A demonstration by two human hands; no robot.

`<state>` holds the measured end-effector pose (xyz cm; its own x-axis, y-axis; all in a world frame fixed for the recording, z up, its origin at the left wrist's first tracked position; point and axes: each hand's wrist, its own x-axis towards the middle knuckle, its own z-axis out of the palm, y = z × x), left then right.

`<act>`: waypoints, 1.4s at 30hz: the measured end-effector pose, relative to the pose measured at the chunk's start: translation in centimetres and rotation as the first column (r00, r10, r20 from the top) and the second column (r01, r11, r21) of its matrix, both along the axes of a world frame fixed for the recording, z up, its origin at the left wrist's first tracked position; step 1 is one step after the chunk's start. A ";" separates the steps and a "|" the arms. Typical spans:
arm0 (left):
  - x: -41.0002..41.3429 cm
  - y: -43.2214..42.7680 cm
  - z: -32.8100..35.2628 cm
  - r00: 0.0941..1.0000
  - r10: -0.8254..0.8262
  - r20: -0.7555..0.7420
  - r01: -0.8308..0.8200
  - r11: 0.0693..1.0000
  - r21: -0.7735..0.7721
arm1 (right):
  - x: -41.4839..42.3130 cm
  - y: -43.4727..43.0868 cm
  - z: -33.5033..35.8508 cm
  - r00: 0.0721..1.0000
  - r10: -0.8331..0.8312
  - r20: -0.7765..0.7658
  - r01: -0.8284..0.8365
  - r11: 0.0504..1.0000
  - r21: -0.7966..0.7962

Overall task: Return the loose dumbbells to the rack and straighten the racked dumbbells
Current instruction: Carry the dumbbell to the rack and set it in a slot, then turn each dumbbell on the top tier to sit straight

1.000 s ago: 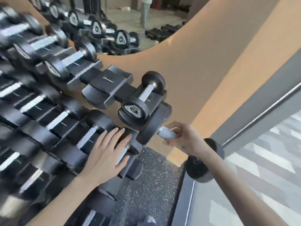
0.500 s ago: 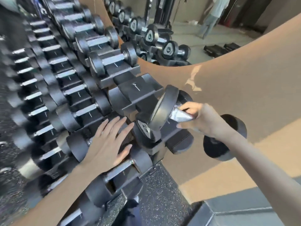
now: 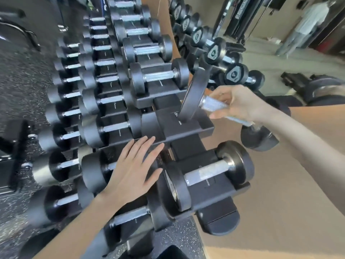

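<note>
1. Head view looks down a long rack (image 3: pixel 218 219) with rows of dumbbells seated in cradles on several tiers.
2. The right hand (image 3: pixel 240 103) has its fingers curled round the metal handle of a loose dumbbell (image 3: pixel 195 94), gripping it.
3. That dumbbell is tilted. One black end touches the empty cradle (image 3: pixel 168 128) at the end of the top tier, and the other end hangs out past the wrist, off the rack.
4. The left hand (image 3: pixel 130 172) lies flat with straight, spread fingers on the tier below, over a racked dumbbell. It grips nothing.
5. Judged from this, the return looks about halfway done, since the weight is at its slot but not seated. It needs levelling and lowering so both ends sit in the cradle.
6. The neighbouring dumbbell (image 3: pixel 205 174) on the tier below sits square in its cradle, and the others look roughly parallel. Blur makes it hard to tell whether any need straightening, and no other loose one shows.
</note>
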<state>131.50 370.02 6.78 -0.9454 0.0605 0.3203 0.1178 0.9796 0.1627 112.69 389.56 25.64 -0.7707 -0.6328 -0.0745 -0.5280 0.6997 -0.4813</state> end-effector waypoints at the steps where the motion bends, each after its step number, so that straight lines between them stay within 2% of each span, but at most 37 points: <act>1: 0.0 0.0 -0.1 1.000 0.026 0.003 -0.026 1.000 0.013 | -1.4 -0.7 -0.4 1.000 0.025 0.001 -0.025 0.999 0.022; 7: -0.5 0.7 -1.2 0.985 0.142 0.097 -0.137 0.989 -0.060 | -7.5 -5.4 -4.8 0.972 0.206 0.108 -0.219 0.967 0.129; 14: 0.2 0.9 -1.3 0.945 0.301 0.126 -0.291 0.953 -0.086 | -10.8 -10.1 -11.4 0.847 0.430 0.314 -0.512 0.819 0.258; 21: 0.0 2.7 -1.9 0.901 0.404 0.159 -0.397 0.915 -0.074 | -13.7 -12.4 -12.2 0.758 0.434 0.487 -0.609 0.740 0.287; 23: -0.2 3.4 -2.0 0.888 0.423 0.180 -0.417 0.906 -0.073 | -13.8 -12.2 -12.3 0.750 0.452 0.483 -0.623 0.728 0.286; 29: -0.4 3.7 -2.0 0.898 0.385 0.213 -0.369 0.922 -0.115 | -11.5 -9.4 -12.7 0.804 0.549 0.227 -0.594 0.760 0.263; 32: -0.2 2.5 -1.9 0.912 0.345 0.222 -0.315 0.935 -0.162 | -10.0 -6.6 -11.5 0.813 0.577 0.082 -0.567 0.751 0.338; 35: -0.3 0.8 -1.6 0.934 0.295 0.202 -0.264 0.950 -0.167 | -7.1 -3.2 -9.9 0.831 0.548 -0.095 -0.489 0.801 0.345; 38: -0.8 -0.9 -1.4 0.966 0.194 0.170 -0.167 0.973 -0.160 | -2.9 -0.7 -9.8 0.847 0.464 -0.260 -0.372 0.866 0.334; 40: -1.2 -2.0 -1.3 0.978 0.112 0.174 -0.081 0.981 -0.174 | -0.1 0.5 -10.7 0.859 0.329 -0.393 -0.232 0.933 0.275; 42: -1.2 -3.3 -1.4 0.983 0.019 0.181 0.018 0.979 -0.205 | 3.0 1.3 -11.4 0.822 0.174 -0.543 -0.089 0.980 0.179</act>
